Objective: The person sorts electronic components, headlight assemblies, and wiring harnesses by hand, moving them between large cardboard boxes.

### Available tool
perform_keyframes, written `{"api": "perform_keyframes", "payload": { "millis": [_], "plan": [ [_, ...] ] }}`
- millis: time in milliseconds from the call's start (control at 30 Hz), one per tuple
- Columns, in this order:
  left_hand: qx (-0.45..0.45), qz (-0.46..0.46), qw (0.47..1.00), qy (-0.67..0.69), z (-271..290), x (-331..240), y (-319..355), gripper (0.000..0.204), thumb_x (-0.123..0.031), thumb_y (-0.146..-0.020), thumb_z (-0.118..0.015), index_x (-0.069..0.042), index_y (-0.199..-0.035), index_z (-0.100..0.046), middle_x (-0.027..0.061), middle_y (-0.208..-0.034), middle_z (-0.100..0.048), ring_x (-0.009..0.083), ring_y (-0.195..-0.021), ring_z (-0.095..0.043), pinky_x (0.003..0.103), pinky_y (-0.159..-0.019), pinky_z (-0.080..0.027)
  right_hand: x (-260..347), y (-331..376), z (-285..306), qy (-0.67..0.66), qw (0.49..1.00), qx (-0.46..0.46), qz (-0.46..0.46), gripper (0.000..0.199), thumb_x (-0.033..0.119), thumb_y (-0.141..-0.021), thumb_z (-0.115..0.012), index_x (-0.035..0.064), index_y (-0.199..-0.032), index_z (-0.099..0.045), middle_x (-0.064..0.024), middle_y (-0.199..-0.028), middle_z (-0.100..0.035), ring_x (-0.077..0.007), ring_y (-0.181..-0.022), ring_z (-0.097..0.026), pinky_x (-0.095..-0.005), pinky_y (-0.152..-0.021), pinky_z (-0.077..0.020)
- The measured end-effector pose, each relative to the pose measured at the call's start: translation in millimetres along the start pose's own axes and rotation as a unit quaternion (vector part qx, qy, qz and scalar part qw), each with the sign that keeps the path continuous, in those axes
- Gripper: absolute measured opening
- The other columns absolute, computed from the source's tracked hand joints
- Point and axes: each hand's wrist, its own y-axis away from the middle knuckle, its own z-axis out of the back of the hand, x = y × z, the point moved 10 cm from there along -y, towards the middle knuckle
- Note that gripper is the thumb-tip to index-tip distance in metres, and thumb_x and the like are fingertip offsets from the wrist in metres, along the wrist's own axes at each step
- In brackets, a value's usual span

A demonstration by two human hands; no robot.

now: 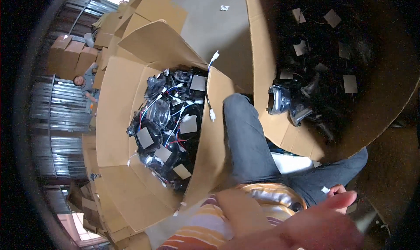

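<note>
My left forearm reaches across my striped shirt to the lower right. My left hand is large and smeared close to the camera, its thumb stretched to the right and its other fingers not clear. Just beyond it, my right hand shows partly, with curled fingers closed by a small white plug connector. Whatever else lies between the hands is hidden. Left of my knee, an open cardboard box holds a heap of black lamp units with clear lenses, coloured wires, white plugs and pale square cards.
A second large cardboard box, shadowed inside, stands at the right with lamp units and pale cards. My bent legs lie between and below the boxes. More cartons and another person are at the far left, beside a corrugated metal wall.
</note>
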Motion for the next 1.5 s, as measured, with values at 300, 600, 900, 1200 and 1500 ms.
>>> {"api": "perform_keyframes", "payload": {
  "millis": [300,600,900,1200,1500],
  "plan": [
    [-0.145,0.076,0.974,0.157,43.8,46.8,-15.5,0.071,-0.059,-0.075,-0.018,-0.003,-0.113,-0.038,0.0201,-0.119,-0.035,0.0275,-0.109,-0.037,0.04,-0.096,-0.021,-20.7,3.7,11.3,-0.012,0.998,-0.014,-0.057,0.005,0.001,-0.071,-0.049,0.0007,-0.067,-0.046,-0.0009,-0.064,-0.043,-0.0061,-0.056,-0.037,-0.019,-0.049,-0.0303],
    [0.336,0.114,0.839,-0.414,2.0,101.4,15.7,0.035,-0.016,-0.077,-0.043,-0.005,-0.109,-0.041,0.0123,-0.111,-0.044,0.0227,-0.097,-0.045,0.042,-0.09,-0.027,6.9,3.8,21.1,0.001,0.998,-0.03,0.062,0.006,0.005,-0.072,-0.051,0.0002,-0.069,-0.048,-0.0034,-0.069,-0.05,-0.0078,-0.059,-0.045,-0.0218,-0.053,-0.037],
    [0.559,-0.032,0.746,-0.361,-67.2,82.6,38.7,0.028,-0.017,-0.071,-0.048,-0.004,-0.096,-0.049,0.0116,-0.093,-0.05,0.0215,-0.076,-0.051,0.037,-0.065,-0.042,-23.4,1.5,30.1,0.033,0.998,-0.032,-0.05,0.004,0.005,-0.069,-0.053,0.0014,-0.068,-0.052,-0.0035,-0.067,-0.05,-0.0095,-0.06,-0.046,-0.0211,-0.055,-0.037],
    [0.643,0.16,0.558,-0.499,15.8,214.4,29.4,0.016,-0.015,-0.071,-0.051,-0.008,-0.085,-0.055,0.0072,-0.071,-0.051,0.0222,-0.062,-0.049,0.034,-0.052,-0.038,-35.7,-1.2,53.3,0.016,0.997,-0.05,-0.056,0.006,0.008,-0.071,-0.051,0.0019,-0.071,-0.052,-0.0049,-0.069,-0.051,-0.0116,-0.065,-0.049,-0.0219,-0.056,-0.0386],
    [0.678,0.111,0.343,-0.64,171.9,435.8,59.4,0.029,-0.016,-0.075,-0.041,-0.007,-0.101,-0.05,0.0165,-0.108,-0.044,0.0294,-0.096,-0.044,0.039,-0.078,-0.038,-41.2,-11.0,68.3,-0.017,0.996,-0.053,-0.074,0.008,0.009,-0.07,-0.051,0.0012,-0.07,-0.052,-0.0058,-0.068,-0.05,-0.013,-0.063,-0.05,-0.0231,-0.054,-0.0397]
  ]
}}
